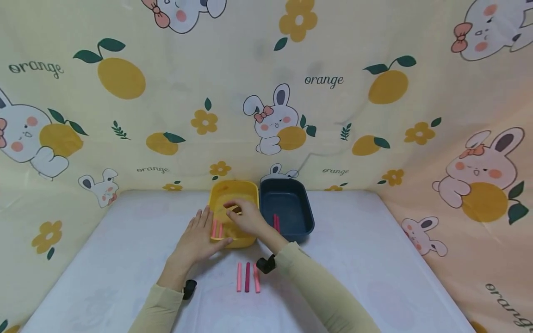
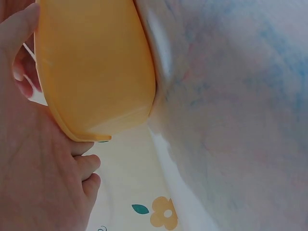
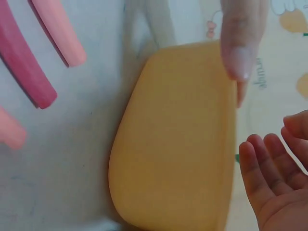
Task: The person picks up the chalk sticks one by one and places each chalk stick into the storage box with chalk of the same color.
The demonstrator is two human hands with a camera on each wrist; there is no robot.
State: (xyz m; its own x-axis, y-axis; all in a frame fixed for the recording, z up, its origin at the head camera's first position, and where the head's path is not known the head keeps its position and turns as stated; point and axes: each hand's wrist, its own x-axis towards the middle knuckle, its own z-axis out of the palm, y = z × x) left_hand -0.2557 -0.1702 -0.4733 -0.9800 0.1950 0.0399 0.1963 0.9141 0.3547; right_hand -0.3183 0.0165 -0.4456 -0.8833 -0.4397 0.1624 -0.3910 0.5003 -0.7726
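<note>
Sticks (image 1: 247,277), three, on bench (image 1: 350,231): 6 o'clock from right hand (image 1: 246,218) (fingers parted, unladen), axes 12-to-6; left hand (image 1: 197,240) straight-fingered against yellow tub (image 1: 243,243).

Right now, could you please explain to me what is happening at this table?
A person's left hand rests against the yellow bin while the right hand, apparently empty, is over it. Two light pink sticks are in that bin, dark pink ones in the dark blue bin. Three more sticks lie on the table.
</note>
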